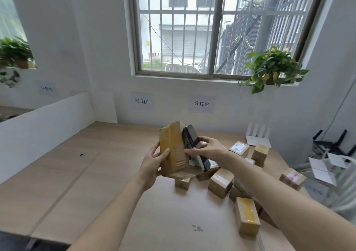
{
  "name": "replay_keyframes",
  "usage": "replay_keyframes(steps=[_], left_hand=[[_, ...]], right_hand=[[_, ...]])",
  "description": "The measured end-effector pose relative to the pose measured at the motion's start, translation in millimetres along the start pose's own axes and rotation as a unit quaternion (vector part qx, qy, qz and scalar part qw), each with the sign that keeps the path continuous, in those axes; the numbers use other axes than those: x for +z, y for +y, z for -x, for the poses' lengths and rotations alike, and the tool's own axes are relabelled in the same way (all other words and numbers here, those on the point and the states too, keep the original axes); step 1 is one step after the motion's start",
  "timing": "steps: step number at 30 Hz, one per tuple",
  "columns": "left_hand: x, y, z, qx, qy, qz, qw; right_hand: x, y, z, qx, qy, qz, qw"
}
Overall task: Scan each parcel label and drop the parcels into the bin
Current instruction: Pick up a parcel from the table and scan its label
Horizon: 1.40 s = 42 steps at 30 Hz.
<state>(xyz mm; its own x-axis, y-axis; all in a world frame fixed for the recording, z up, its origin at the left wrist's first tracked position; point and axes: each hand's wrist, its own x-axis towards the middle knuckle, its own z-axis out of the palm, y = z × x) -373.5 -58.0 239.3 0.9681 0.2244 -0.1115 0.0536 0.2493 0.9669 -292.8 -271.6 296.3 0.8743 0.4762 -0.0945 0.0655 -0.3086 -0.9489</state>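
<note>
While gripping parcel (174,150) with left hand (154,164) and scanner (194,146) with right hand (209,150), turn hidden label toward 3 o'clock. Hold steady, clear of pile (231,183) at 5 o'clock.

Held parcel (174,150) label side hidden, scanner (194,146) screen unseen, far parcel labels unreadable

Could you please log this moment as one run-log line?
left hand: holds parcel | right hand: holds scanner against parcel | more parcels on table
</note>
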Motion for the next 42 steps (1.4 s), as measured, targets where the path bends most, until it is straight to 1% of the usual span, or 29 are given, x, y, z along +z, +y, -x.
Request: replay_keyframes(steps=[5, 7, 10, 14, 21, 24, 31, 34, 42], left_hand=[[17.6, -3.7, -1.5, 0.037, 0.044, -0.030, 0.998], [22.4, -3.1, -0.5, 0.032, 0.039, -0.058, 0.997], [32.3, -1.7, 1.7, 0.003, 0.015, -0.100, 0.995], [43.8, -4.2, 3.1, -0.009, 0.009, -0.138, 0.990], [49.0, -5.1, 6.7, 0.004, 0.013, -0.114, 0.993], [48.2, -3.4, 8.8, 0.010, 0.017, -0.104, 0.994], [34.2, 4.1, -3.5, 0.033, 0.068, -0.090, 0.993], [25.1, 9.4, -9.0, 0.046, 0.094, -0.093, 0.990], [6.3, 26.1, -16.5, 0.076, 0.159, -0.121, 0.977]], right_hand=[[-12.2, 13.3, 0.8, -0.013, 0.030, 0.039, 0.999], [-14.9, 19.2, 0.4, -0.026, 0.045, 0.066, 0.996], [-18.3, 23.2, -0.1, -0.041, 0.074, 0.094, 0.992], [-26.3, 22.4, 2.7, -0.045, 0.072, 0.109, 0.990], [-48.2, 22.8, 8.2, -0.036, 0.071, 0.135, 0.988], [-55.1, 19.4, 10.3, -0.046, 0.067, 0.185, 0.979], [-74.8, 16.4, 21.6, -0.072, 0.093, 0.312, 0.943], [-83.3, 15.5, 25.9, -0.077, 0.098, 0.334, 0.935], [-93.6, 5.5, 31.1, -0.099, 0.056, 0.394, 0.912]])
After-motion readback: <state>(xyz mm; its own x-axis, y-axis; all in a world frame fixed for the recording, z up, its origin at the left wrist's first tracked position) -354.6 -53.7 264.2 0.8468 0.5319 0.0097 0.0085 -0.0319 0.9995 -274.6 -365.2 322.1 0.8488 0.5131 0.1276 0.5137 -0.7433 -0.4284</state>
